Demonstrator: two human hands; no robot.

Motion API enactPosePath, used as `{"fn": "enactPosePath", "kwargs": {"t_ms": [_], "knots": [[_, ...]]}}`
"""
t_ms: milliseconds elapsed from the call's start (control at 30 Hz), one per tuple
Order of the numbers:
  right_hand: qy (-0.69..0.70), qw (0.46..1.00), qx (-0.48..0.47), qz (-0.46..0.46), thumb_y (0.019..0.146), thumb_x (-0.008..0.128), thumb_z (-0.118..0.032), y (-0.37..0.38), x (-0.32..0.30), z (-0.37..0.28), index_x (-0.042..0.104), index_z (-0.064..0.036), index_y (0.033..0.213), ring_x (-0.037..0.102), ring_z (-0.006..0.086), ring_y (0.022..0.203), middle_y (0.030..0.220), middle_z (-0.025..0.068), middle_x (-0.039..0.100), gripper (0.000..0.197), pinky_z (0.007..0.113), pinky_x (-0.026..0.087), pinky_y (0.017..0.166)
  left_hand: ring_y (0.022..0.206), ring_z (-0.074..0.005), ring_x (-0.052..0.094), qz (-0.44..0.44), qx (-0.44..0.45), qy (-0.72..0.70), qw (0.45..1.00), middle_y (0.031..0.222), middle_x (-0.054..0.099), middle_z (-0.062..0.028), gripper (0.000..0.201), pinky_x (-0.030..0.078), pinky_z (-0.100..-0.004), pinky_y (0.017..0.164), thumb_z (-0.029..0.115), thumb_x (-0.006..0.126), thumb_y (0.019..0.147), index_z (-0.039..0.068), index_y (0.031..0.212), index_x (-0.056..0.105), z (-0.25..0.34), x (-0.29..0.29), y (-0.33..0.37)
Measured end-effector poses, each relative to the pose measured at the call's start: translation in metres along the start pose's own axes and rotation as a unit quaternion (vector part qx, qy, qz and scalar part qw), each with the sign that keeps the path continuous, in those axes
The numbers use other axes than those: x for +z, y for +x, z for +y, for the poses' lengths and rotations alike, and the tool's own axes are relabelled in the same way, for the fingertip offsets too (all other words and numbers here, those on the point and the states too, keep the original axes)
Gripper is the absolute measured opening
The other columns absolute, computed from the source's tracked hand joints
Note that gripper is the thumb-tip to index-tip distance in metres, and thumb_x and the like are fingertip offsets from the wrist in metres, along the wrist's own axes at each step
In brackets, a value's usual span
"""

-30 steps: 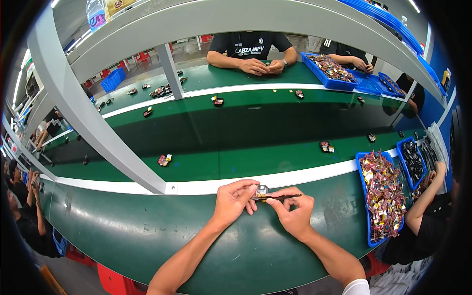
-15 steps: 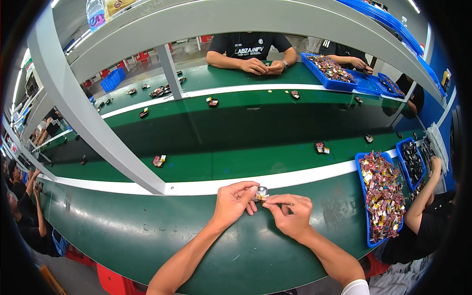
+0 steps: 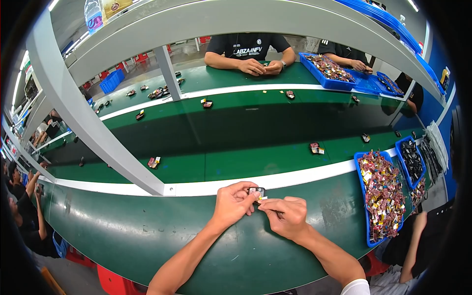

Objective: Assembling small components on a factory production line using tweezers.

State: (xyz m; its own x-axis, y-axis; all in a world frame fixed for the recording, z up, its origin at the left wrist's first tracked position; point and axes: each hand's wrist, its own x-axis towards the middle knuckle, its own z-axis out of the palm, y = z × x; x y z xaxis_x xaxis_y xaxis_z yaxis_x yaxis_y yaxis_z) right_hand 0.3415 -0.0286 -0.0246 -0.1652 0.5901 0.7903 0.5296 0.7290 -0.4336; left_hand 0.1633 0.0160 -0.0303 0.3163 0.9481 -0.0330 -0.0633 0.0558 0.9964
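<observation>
My left hand (image 3: 230, 204) is closed, with thumb and fingers pinching a small black plastic casing (image 3: 257, 191) above the green table. A yellow-and-white tab shows on the casing's lower part. My right hand (image 3: 287, 216) presses its thumb and forefinger together at the casing's lower right edge. Whatever sits between those right fingertips is hidden by the fingers.
Right of my hands stands a blue tray (image 3: 361, 196) heaped with small red, white and yellow parts. A smaller blue tray (image 3: 412, 162) holds black pieces. Beyond a white rail (image 3: 216, 187), a green belt (image 3: 236, 162) bears scattered units. Co-workers sit opposite and on both sides.
Units on the near and far belt strips have shifted left. My right hand has moved slightly left against the casing, which has turned a little. The co-worker at right has lowered an arm from the trays.
</observation>
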Motion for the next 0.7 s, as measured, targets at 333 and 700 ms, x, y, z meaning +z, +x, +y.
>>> {"fn": "enactPosePath", "kwargs": {"t_ms": [333, 700], "knots": [[0.002, 1.0, 0.018, -0.004, 0.071, 0.078, 0.007, 0.001, 0.0, -0.001, 0.071, -0.0082, 0.083, 0.059, 0.013, 0.048, 0.082, 0.0024, 0.077, 0.021, 0.026, 0.034, 0.044, 0.056, -0.011, 0.064, 0.017, -0.009, 0.017, 1.0, 0.075, 0.07, -0.0088, 0.015, 0.052, -0.0249, 0.048, -0.002, 0.067, 0.094, -0.008, 0.108, 0.066, -0.001, 0.002, 0.002], [0.021, 0.994, 0.078, 0.076, 0.075, 0.082, 0.001, 0.003, -0.002, 0.002, 0.073, -0.0067, 0.086, 0.054, 0.01, 0.045, 0.086, 0.0028, 0.078, 0.016, 0.024, 0.038, 0.046, 0.055, -0.017, 0.066, 0.154, 0.03, 0.024, 0.987, 0.084, 0.066, -0.0148, 0.017, 0.054, -0.0267, 0.046, 0.001, 0.065, 0.094, -0.011, 0.107, 0.063, 0.003, -0.02, 0.042]]}}
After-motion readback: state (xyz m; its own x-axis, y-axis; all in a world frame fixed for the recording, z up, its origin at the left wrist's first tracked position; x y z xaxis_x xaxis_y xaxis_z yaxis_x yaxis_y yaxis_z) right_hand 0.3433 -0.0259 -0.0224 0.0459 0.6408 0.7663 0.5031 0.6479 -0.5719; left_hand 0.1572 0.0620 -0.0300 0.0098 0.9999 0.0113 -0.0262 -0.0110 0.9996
